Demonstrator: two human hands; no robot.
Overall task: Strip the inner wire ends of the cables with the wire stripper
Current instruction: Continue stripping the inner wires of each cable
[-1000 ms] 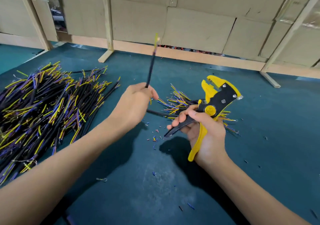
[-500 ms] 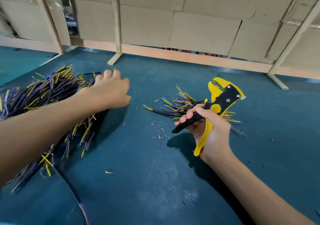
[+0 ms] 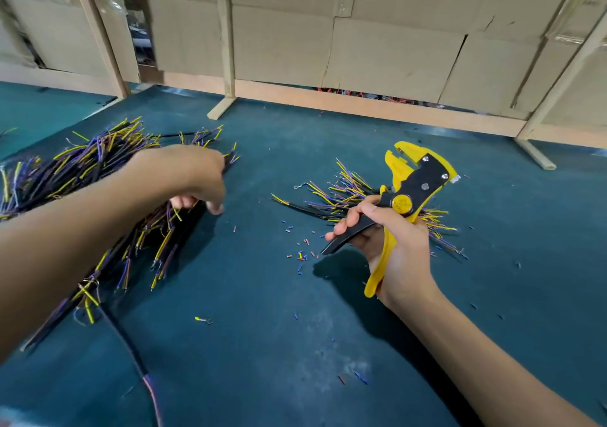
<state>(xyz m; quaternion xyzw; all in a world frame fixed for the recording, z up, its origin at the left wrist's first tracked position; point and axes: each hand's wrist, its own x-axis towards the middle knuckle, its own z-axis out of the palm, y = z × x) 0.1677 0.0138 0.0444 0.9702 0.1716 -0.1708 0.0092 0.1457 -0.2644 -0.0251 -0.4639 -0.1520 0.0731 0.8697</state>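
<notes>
A big heap of black cables (image 3: 82,167) with yellow and purple inner wires lies at the left. My left hand (image 3: 184,173) reaches down onto its right edge, and its fingers curl round a black cable (image 3: 197,206) there; the hand is blurred. At the right my right hand (image 3: 404,256) grips the yellow and black wire stripper (image 3: 423,177) by its handles, jaws pointing up and away. Behind the stripper lies a smaller pile of cables (image 3: 341,196) with bare wire tips.
Small cut bits of insulation (image 3: 302,252) are scattered on the teal mat (image 3: 262,295) between my hands. One black cable (image 3: 131,344) runs off the near left. A wooden rail and posts (image 3: 226,65) with a cardboard wall close off the far side.
My left hand held one cable upright a second ago. That cable now lies by the right pile, and the hand has moved left onto the big heap and curled its fingers. The stripper stays put.
</notes>
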